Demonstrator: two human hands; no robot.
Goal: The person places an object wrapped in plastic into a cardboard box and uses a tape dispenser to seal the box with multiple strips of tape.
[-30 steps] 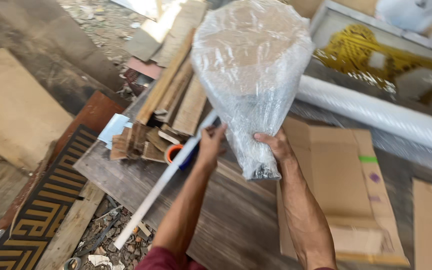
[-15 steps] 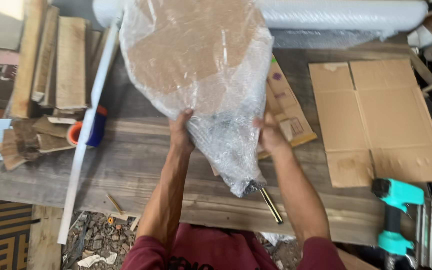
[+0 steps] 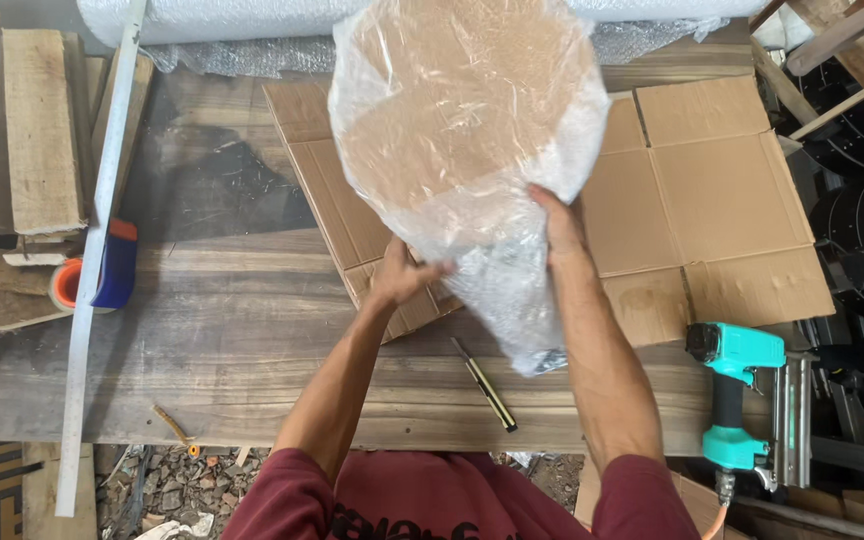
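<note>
Firmly, your left hand [image 3: 400, 278] and right hand [image 3: 555, 216] closed on bubble-wrapped bundle [image 3: 462, 150], held above flattened cardboard [image 3: 712, 190]; utility knife [image 3: 484, 384] below bundle

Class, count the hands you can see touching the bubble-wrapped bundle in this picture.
2: the left hand grips the bubble-wrapped bundle at its lower left, and the right hand presses its right side.

Both hands [image 3: 407, 275] [image 3: 557, 222] raised forward, fingers curled in a grip.

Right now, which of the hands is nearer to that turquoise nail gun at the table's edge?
The right hand. It grips the bubble-wrapped bundle on the side facing the nail gun; the left hand holds the bundle's far side, farther away.
</note>
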